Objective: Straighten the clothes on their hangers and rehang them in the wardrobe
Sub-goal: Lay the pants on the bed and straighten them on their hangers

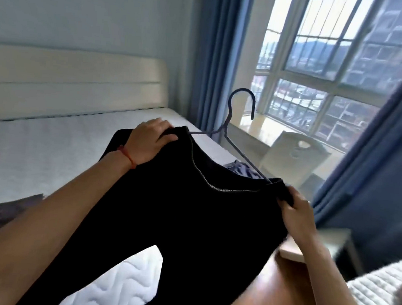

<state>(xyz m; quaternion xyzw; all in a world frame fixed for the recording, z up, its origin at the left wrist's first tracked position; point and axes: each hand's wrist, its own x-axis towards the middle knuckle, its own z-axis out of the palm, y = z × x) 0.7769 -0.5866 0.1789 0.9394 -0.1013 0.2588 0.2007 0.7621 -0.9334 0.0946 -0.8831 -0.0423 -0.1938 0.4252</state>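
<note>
A black garment [190, 223] is held up in the air above the bed [53, 146], between the two hands of the person. The left hand [148, 141] grips the left shoulder of the garment, with the fingers curled over the fabric edge, and the right hand [296, 206] pinches the right shoulder in the same way. A thin dark hanger [232, 130] sits inside the neck opening; its hook stands up in front of the window [320, 65], and its two wire arms go down under the fabric toward each hand. I judge that the person is now pulling the shoulders straight over the hanger ends. The wardrobe is not visible in this view, so the garment must later be carried there. Several things could go wrong from here. If one hand pulls stronger than the other, the wide neckline may slip off one wire arm and the garment will hang crooked or fall on the bed. The hanger is held only through the cloth, so if a grip loosens it can tilt and slide out of the neck. Also the long lower part hangs loose and could catch on the bed corner when the person turns.
</note>
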